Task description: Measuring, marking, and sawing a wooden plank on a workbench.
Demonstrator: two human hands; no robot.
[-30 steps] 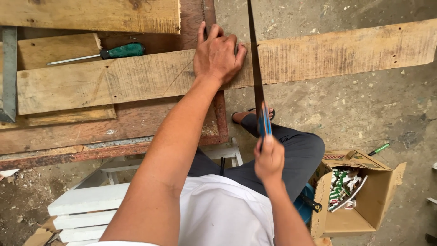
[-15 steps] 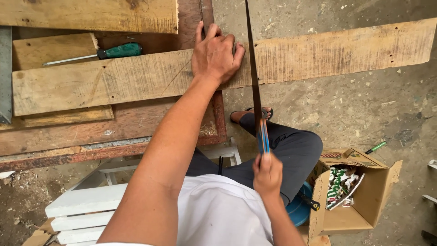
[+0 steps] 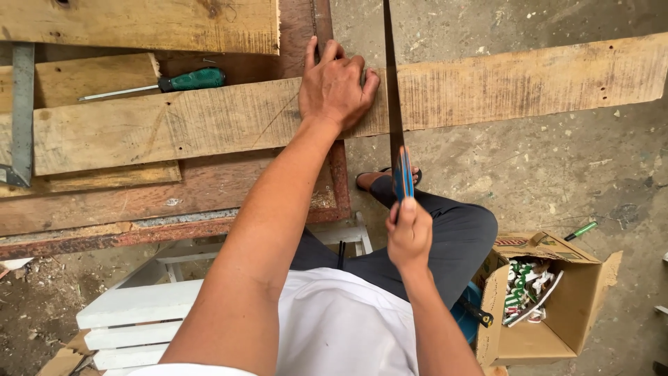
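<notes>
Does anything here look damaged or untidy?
Yes. The cardboard box by the person's knee has a torn flap and leans open. The long plank under the left hand is rough, with small holes near its far end.

Single head-worn view, looking steeply down from above the person's chest onto a long wooden plank (image 3: 487, 87). The plank crosses the upper frame; the workbench (image 3: 174, 202) beneath its left part and the concrete floor (image 3: 557, 167) beneath its right part fill the rest. Close range, within arm's reach of the plank.
</notes>
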